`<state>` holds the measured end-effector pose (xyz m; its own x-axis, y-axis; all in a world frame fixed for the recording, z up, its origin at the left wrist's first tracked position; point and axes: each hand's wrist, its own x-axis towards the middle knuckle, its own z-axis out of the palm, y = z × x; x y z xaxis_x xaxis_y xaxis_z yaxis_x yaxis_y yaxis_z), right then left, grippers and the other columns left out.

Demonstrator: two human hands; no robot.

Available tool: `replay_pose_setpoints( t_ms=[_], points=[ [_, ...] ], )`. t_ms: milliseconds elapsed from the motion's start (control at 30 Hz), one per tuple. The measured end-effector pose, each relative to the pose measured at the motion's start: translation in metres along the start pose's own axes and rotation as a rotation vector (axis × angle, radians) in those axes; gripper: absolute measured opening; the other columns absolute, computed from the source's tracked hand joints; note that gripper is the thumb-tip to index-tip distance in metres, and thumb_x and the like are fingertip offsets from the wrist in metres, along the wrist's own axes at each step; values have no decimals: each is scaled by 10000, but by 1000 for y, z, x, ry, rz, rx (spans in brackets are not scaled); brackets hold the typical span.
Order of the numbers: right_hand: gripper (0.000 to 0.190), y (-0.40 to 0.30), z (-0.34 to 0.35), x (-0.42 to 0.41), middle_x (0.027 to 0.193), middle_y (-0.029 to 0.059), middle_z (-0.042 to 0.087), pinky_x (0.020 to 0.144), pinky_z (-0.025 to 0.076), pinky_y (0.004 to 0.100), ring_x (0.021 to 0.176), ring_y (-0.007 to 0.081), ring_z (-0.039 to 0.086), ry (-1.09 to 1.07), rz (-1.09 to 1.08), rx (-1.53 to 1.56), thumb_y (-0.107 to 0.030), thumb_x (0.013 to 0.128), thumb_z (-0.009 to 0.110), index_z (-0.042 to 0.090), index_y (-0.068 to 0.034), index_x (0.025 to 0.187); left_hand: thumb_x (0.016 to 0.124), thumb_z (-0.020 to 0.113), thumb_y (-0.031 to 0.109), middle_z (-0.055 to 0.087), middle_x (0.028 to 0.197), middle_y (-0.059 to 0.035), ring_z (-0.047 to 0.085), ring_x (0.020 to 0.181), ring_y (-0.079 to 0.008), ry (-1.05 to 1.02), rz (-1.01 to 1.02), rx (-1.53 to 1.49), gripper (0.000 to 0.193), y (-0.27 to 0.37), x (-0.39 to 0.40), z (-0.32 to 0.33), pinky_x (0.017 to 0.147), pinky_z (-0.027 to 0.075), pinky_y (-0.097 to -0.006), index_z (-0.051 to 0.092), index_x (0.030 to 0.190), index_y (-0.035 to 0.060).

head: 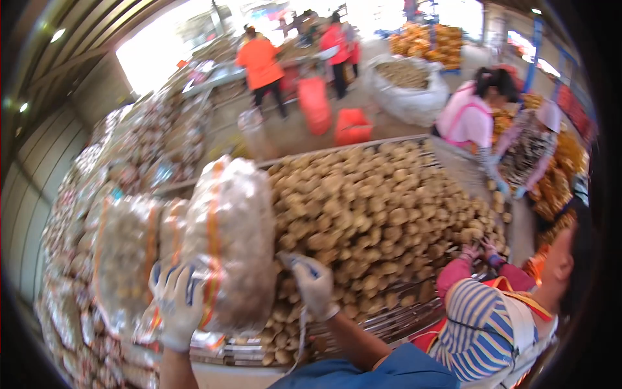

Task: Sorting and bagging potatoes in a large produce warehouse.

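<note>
A tall clear plastic bag of potatoes [238, 253] with orange stripes stands at the left end of a slatted sorting table [398, 321]. Against its lower left side is my left hand [177, 301], in a white glove with dark blue marks, its fingers pointing up; blur hides whether it grips the plastic. Just right of the bag, my gloved right hand [313, 287] has its fingers towards the bag's edge. What those fingers pinch, if anything, is too blurred to tell. A thin white strip [301, 335] hangs below that hand. Loose potatoes [369, 209] cover much of the table.
A second filled bag [127, 262] stands left, before a high stack of bags [73, 272]. A co-worker in stripes [481, 326] reaches among the potatoes at right; two people [471, 116] work farther along. Behind are a large white sack [408, 92] and red containers [352, 126].
</note>
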<state>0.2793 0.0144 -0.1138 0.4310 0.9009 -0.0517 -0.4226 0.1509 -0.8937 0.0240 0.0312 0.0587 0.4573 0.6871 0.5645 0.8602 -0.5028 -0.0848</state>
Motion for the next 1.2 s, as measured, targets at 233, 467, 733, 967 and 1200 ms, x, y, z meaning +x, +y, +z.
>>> replay_pose_setpoints(
  t_ms=[233,467,733,967,1200],
  points=[
    [379,-23,17,-64,1049,137,756,810,573,301,878,198,721,7,-560,-469,-16,950,694,677,43,1324,839,700,98,694,1127,-214,665,1005,-359,-108,-67,-616,393,64,-42,-2,976,512,-483,680,1198,-60],
    [722,-31,4,-97,904,51,657,803,465,381,869,233,637,-151,-819,-1000,-178,826,716,537,-36,1511,1065,540,182,686,1251,-144,645,1122,-181,-294,-457,-1421,481,128,-97,79,997,511,-324,512,1452,-102],
    [819,-37,2,-119,1035,58,700,947,461,391,985,239,670,-355,-792,-1163,-191,783,743,489,-36,1546,1081,500,176,667,942,-31,605,831,-81,-551,-739,-1697,267,118,-102,75,727,489,-258,660,1136,-31],
    [726,-49,-26,-119,1091,129,698,971,514,420,1033,307,679,-443,-612,-857,-177,842,755,528,-52,1520,1034,532,103,754,1019,-76,689,919,-123,-581,-566,-1525,331,104,-107,75,823,549,-275,653,1300,-52],
    [308,-26,-41,-103,1185,59,728,989,527,293,1113,122,671,-550,135,-214,-177,1011,704,727,-11,1269,1031,559,128,764,959,-61,645,811,-78,-884,-598,-1506,345,93,-124,60,723,508,-230,667,1325,-17]
  ],
)
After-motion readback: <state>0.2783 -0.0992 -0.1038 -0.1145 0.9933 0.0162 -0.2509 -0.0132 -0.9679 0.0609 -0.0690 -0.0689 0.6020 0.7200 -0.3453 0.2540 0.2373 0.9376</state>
